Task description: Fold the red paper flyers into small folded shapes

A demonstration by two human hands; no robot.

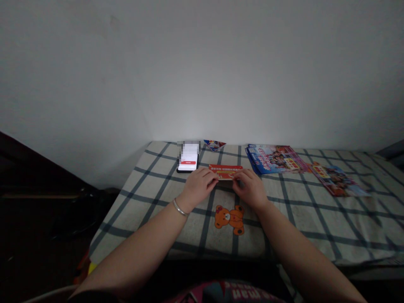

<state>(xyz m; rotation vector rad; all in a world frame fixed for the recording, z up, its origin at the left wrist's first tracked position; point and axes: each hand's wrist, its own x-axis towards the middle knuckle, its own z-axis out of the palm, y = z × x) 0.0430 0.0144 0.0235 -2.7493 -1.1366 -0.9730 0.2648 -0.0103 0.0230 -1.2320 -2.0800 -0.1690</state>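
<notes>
A red printed sheet of paper (224,170), which looks folded into a strip, lies on the checked tablecloth (164,202) in front of me. My left hand (200,185) pinches its near left corner; a silver bracelet circles that wrist. At the near right corner, my right hand (250,187) has its fingers closed on the same paper. Just beyond my left hand is a phone (188,158) with a lit screen. A small folded paper triangle (214,145) sits behind the red paper, near the wall.
Colourful leaflets (273,159) overlap in a pile at the right, and another leaflet (339,181) lies beside them. The pale wall (202,71) borders the table's far edge. A dark bag-like shape (80,212) stands in shadow to the left, below the table's edge.
</notes>
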